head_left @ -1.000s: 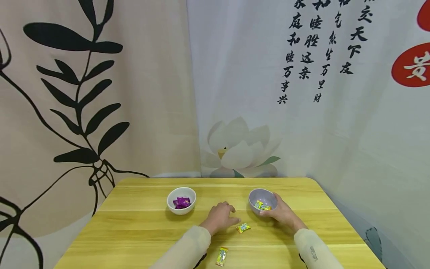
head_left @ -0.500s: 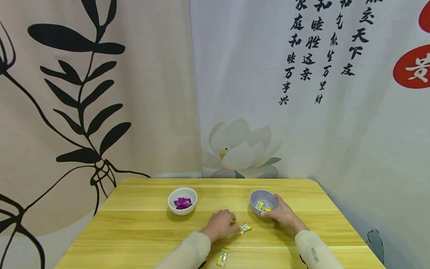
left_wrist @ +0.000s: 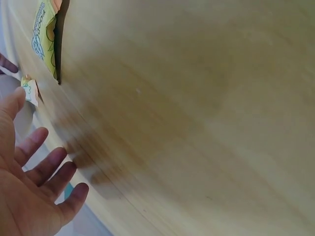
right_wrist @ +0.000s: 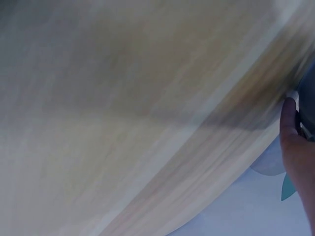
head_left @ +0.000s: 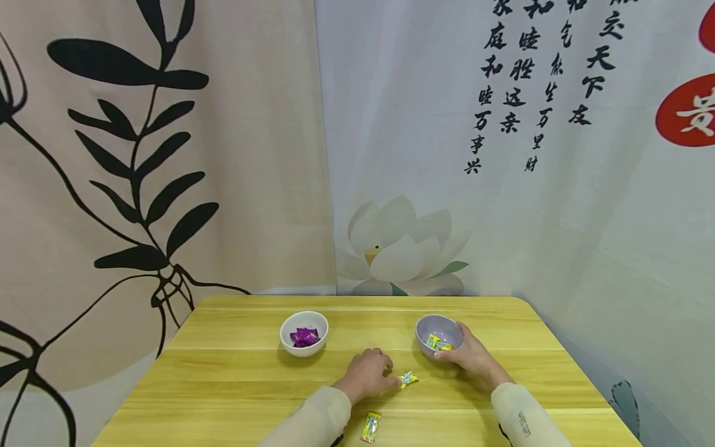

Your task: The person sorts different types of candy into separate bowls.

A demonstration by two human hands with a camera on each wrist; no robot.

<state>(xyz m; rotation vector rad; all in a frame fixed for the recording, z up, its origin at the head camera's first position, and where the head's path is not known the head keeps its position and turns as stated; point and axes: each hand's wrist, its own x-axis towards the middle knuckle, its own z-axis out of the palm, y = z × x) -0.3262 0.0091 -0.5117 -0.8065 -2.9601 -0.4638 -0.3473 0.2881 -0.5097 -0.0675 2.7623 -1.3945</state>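
Observation:
My left hand hovers low over the table, its thumb tip at the near end of a yellow wrapped candy. In the left wrist view, that small candy lies by the thumb, and the other fingers are spread and slightly bent, away from it. My right hand grips a light purple bowl, thumb at the near side and fingers round the right side. Yellow candies lie in this bowl. A second loose yellow candy rests nearer me, beside the left sleeve.
A white bowl with purple-wrapped candies stands at the back left of the wooden table. Behind the table's far edge hangs a printed curtain.
My left hand has moved slightly right and down, bringing its thumb to the yellow candy. The right hand keeps holding the purple bowl. The head view has shifted a little.

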